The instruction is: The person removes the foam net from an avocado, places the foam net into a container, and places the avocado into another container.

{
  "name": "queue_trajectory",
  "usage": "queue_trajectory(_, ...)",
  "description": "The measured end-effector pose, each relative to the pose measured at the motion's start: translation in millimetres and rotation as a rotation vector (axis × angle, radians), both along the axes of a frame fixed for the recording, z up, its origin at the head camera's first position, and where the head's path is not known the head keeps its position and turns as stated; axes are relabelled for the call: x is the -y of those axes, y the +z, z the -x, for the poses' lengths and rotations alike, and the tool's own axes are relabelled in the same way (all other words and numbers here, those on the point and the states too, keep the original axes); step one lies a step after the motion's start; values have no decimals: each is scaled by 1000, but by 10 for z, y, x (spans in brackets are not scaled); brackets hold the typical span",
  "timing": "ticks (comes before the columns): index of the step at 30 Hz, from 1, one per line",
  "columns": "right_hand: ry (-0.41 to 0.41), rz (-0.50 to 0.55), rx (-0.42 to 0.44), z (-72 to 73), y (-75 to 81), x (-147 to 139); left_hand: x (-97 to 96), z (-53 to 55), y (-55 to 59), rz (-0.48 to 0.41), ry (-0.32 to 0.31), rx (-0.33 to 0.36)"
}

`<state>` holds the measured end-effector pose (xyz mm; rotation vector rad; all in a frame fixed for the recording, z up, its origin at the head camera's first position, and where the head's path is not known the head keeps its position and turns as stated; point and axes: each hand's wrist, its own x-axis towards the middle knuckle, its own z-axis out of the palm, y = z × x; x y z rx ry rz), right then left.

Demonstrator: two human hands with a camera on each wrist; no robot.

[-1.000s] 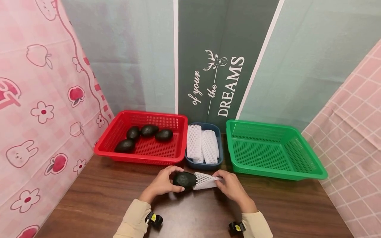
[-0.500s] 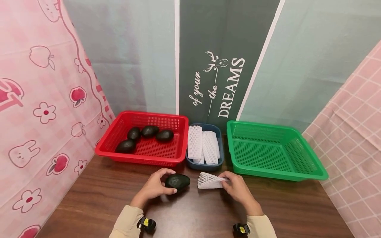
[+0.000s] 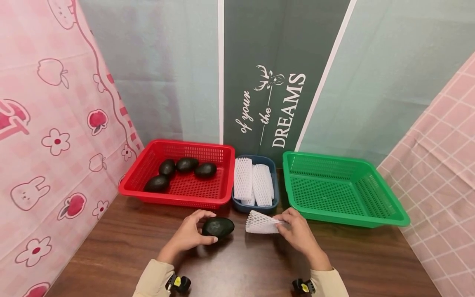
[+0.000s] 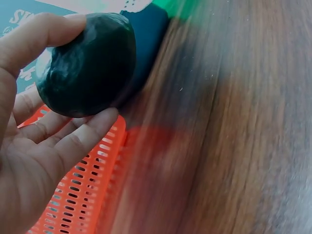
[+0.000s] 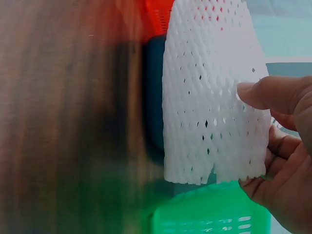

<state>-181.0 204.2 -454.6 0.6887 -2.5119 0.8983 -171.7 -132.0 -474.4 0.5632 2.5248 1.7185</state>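
Note:
A dark avocado [image 3: 219,227] is held in my left hand [image 3: 188,234], thumb on the near side and fingers on the far side. In the left wrist view the avocado [image 4: 92,68] sits between thumb and fingertips, above the tabletop. My right hand [image 3: 298,233] pinches a white foam net sleeve [image 3: 260,223] by its right end. The sleeve's wide mouth faces the avocado, with a gap between the two. From the right wrist, the foam net sleeve [image 5: 212,107] looks flattened under the thumb; some of the fingers are hidden behind it.
Behind my left hand stands a red basket [image 3: 178,198] with several avocados [image 3: 205,170]. A blue bin [image 3: 275,185] beside it holds several foam net sleeves [image 3: 243,177]. On the right is a green basket [image 3: 349,218]. Brown wooden tabletop [image 3: 237,268] lies in front.
One second ago the sleeve's mouth touched the avocado's end. Since then my left hand has drawn the avocado left and my right hand has shifted slightly right with the sleeve, leaving them apart.

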Motion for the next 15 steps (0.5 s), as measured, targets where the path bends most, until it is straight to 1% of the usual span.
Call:
queue_trajectory(1, 1, -1, -13, 15, 27, 1, 7, -6, 14, -2, 2, -1)
queue_trajectory(3, 0, 7, -12, 44, 89, 3, 20, -24, 52, -7, -1, -17)
queue_trajectory(5, -4, 19, 9, 79, 148, 6, 25, -63, 152, -6, 5, -27)
queue_trajectory(7, -13, 39, 45, 105, 204, 9, 25, -110, 276, 6, 14, -30)
queue_trajectory(10, -23, 70, 94, 146, 265, 14, 32, -168, 441, 22, 24, -19)
queue_trajectory(13, -18, 123, 146, 207, 295, 25, 65, -179, 468, 33, 25, -17)
queue_trajectory(14, -17, 142, 161, 231, 302, 29, 81, -178, 460, 36, 23, -22)
queue_trajectory(15, -17, 163, 178, 256, 307, 32, 98, -167, 425, 38, 23, -25)
